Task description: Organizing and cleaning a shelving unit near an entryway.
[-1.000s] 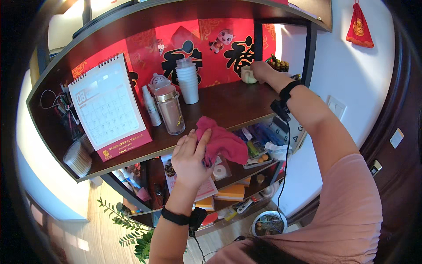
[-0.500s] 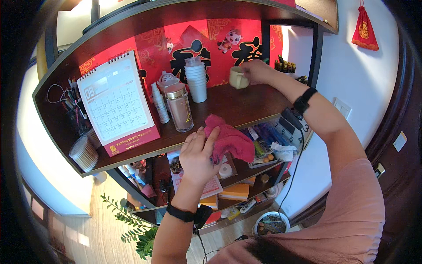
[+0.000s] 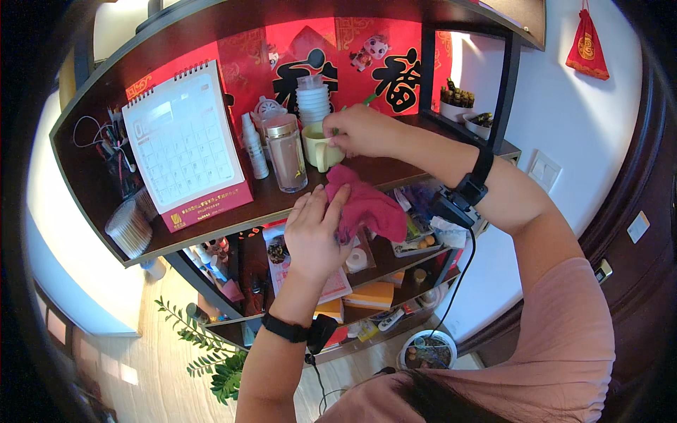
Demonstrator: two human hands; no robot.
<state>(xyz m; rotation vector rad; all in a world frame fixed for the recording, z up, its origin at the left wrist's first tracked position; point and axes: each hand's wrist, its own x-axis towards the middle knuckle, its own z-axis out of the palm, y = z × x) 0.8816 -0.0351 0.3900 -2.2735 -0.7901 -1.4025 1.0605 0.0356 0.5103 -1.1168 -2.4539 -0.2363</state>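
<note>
Pale mug (image 3: 319, 146) sits gripped in right hand (image 3: 358, 131) beside the glass jar (image 3: 286, 152); left hand (image 3: 315, 227) clutches pink cloth (image 3: 367, 206) just below the mug.

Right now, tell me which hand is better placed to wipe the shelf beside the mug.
Left, probably. The left hand already grips the pink cloth, bunched at the front edge of the shelf. The right hand is busy holding the pale yellow mug, so it isn't free to wipe.
</note>
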